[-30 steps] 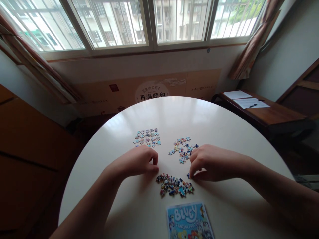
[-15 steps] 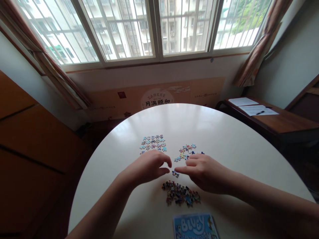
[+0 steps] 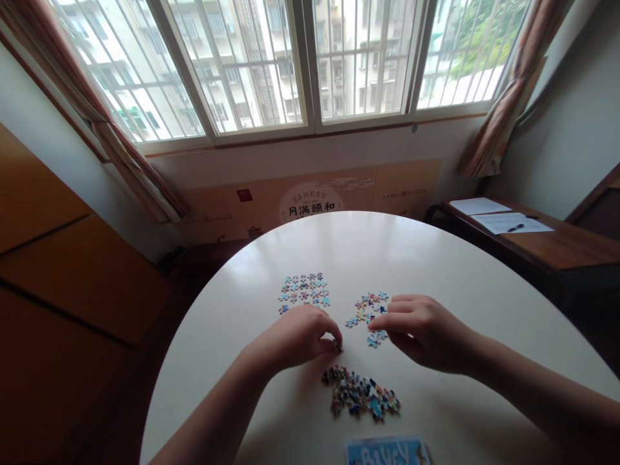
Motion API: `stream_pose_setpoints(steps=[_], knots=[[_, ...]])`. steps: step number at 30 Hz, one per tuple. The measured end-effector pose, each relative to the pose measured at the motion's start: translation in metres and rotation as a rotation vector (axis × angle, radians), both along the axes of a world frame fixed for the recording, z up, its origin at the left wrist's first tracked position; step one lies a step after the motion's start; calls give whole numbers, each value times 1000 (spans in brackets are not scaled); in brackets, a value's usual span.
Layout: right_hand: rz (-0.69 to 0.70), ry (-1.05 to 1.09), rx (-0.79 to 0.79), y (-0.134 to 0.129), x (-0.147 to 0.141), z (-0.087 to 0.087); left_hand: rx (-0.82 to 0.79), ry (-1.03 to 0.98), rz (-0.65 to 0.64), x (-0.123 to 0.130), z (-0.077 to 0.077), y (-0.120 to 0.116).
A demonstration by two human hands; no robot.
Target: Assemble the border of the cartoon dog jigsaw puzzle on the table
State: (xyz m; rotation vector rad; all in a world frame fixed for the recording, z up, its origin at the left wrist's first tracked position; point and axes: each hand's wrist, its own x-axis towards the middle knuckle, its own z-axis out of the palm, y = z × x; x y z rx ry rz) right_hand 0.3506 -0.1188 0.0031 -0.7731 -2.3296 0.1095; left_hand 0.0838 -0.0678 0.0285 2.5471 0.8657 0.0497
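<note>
My left hand (image 3: 303, 332) pinches a small jigsaw piece (image 3: 338, 347) between thumb and fingertips, just over the tabletop. Beyond it, loose puzzle pieces (image 3: 303, 286) lie in spaced rows, the nearest partly hidden by that hand. My right hand (image 3: 421, 329) is open, its index finger stretched to the edge of a looser group of pieces (image 3: 361, 314); I see nothing held in it. Below and between both hands lies a dense heap of mixed jigsaw pieces (image 3: 358, 394) on the white round table (image 3: 217, 323).
A blue puzzle box (image 3: 387, 452) marked "BLUEY" is cut off by the bottom edge. To the right, a brown wooden desk (image 3: 576, 245) holds papers (image 3: 511, 223) and a pen (image 3: 516, 227). Orange-brown cabinets (image 3: 43, 310) stand at the left; a barred window is ahead.
My left hand has taken hold of the single piece that lay between the hands. My right index finger has left that piece and moved right, to the looser group. The view has shifted slightly.
</note>
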Motion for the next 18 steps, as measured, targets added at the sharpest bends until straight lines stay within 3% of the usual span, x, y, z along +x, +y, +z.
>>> stream_pose_setpoints(steps=[9, 12, 18], knots=[[11, 0, -48, 0, 2, 0, 153, -73, 195, -13, -18, 22], [5, 7, -52, -1, 3, 2, 192, -105, 265, -16, -18, 23], [13, -7, -65, 0, 4, 4, 152, -46, 124, -17, -10, 20]])
